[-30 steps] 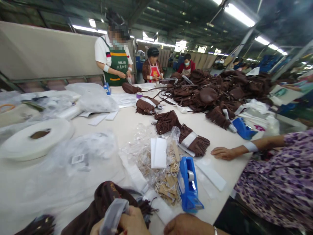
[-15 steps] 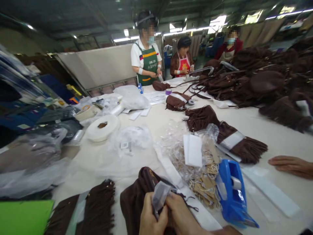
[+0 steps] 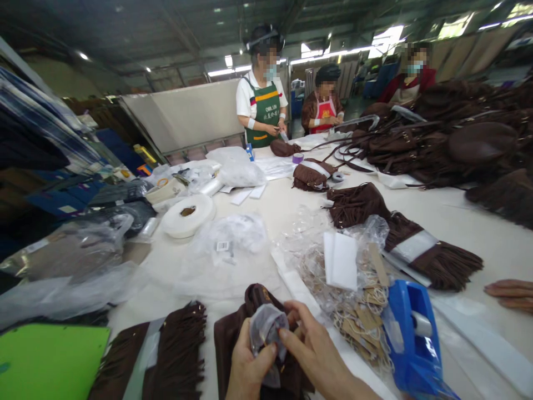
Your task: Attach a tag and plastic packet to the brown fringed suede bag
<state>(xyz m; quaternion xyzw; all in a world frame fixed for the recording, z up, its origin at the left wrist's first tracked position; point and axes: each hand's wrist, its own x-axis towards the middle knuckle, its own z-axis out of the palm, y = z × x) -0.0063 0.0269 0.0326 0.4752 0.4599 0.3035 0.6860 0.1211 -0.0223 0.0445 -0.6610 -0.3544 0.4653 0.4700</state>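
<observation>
At the bottom centre my left hand and my right hand meet over a dark brown fringed bag lying on the white table. Both hands pinch a small crumpled clear plastic wrap that covers a part of the bag. My left thumb presses on the wrap from below, and my right fingers close on it from the right. A second brown fringed piece lies just to the left of my hands.
A blue tape dispenser stands right of my hands, beside a clear bag of paper tags. A white tape roll, plastic sheets and a green board lie left. Brown bags pile at the far right. Another person's hand rests on the right edge; three workers stand behind.
The view swung left and then steadied. My hands rose into view and closed together on the plastic wrap over the brown bag. The other person's hand slid toward the right edge.
</observation>
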